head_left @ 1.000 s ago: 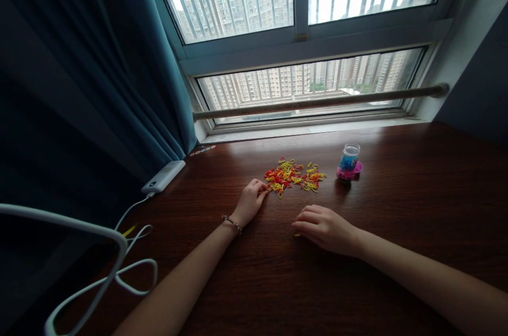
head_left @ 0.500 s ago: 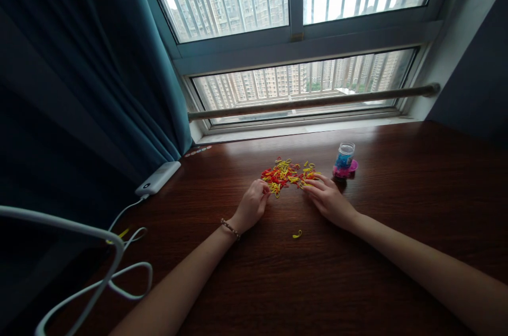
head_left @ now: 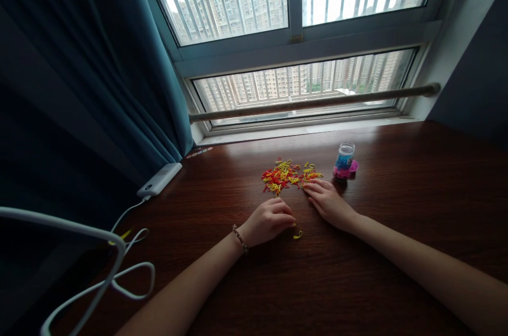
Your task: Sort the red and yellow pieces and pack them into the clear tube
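A pile of small red and yellow rubber bands lies spread on the dark wooden table. My left hand, with a beaded bracelet at the wrist, is nearer to me than the pile. Its fingers are pinched, and a bit of yellow rubber band shows at their tips. Just below those fingertips a looped yellow rubber band lies apart from the rest. My right hand rests on the table, fingers stretched out, their tips touching the pile's near right edge.
A small clear jar with blue and pink on it stands right of the pile, a pink lid beside it. On the left are a white power bank, its white cable and a blue curtain. A barred window stands behind.
My left hand has moved from the pile's left edge toward me and to the right, close to the lone yellow rubber band. The right hand has hardly moved.
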The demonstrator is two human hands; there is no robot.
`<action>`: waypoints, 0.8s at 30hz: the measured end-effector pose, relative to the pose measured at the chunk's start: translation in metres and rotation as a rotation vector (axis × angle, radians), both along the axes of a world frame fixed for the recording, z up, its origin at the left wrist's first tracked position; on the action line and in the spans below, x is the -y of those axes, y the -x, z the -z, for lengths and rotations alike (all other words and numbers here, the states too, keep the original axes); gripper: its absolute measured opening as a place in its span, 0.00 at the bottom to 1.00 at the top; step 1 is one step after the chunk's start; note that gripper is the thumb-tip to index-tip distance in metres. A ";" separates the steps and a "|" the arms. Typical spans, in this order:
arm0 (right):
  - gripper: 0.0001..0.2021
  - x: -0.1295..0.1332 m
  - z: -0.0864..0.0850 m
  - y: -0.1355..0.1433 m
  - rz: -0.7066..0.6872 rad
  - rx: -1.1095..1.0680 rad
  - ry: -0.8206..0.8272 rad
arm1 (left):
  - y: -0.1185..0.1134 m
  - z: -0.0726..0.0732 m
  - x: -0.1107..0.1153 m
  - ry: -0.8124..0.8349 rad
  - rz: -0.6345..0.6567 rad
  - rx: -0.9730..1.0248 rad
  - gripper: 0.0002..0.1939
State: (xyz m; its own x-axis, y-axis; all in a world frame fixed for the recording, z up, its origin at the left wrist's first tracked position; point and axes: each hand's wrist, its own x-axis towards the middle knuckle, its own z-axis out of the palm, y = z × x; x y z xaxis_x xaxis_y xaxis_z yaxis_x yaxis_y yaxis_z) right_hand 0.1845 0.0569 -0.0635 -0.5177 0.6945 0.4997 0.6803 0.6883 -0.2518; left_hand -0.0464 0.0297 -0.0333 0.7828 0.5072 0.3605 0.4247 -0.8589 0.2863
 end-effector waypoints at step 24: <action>0.07 -0.002 -0.012 -0.007 0.065 -0.619 0.116 | 0.010 0.014 -0.022 0.070 -0.584 0.235 0.07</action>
